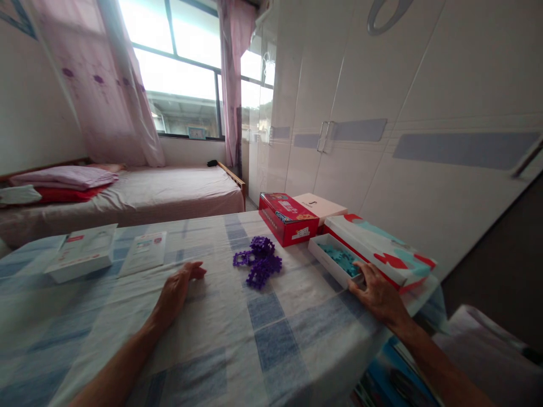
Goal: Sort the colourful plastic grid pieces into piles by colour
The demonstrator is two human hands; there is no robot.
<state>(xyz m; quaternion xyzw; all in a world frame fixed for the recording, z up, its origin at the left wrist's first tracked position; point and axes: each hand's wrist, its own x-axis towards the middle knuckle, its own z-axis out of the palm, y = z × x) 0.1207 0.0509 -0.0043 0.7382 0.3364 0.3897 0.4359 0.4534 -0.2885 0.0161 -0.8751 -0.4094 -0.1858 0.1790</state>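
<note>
- I judge the work only partway: the purple pieces [263, 271] are out on the counter [305, 333], heaped on the near, left side of the red box [288, 220]; what's left, as I read it, is the teal pieces [337, 257], lying loose in the white tray [323, 262].
- The tray sits near the red box, on its near, right side. Its open side faces up, and its long axis runs away from the red box, rightward and toward me.
- The purple heap has no single axis; one square piece lies flat at the side farther from the red box.
- My right hand [375, 291] is half closed over the tray's end farthest from the red box; I can't tell whether it grips the rim or a piece.
- My left hand [182, 282] rests well left of the red box, loosely curled, holding nothing.
</note>
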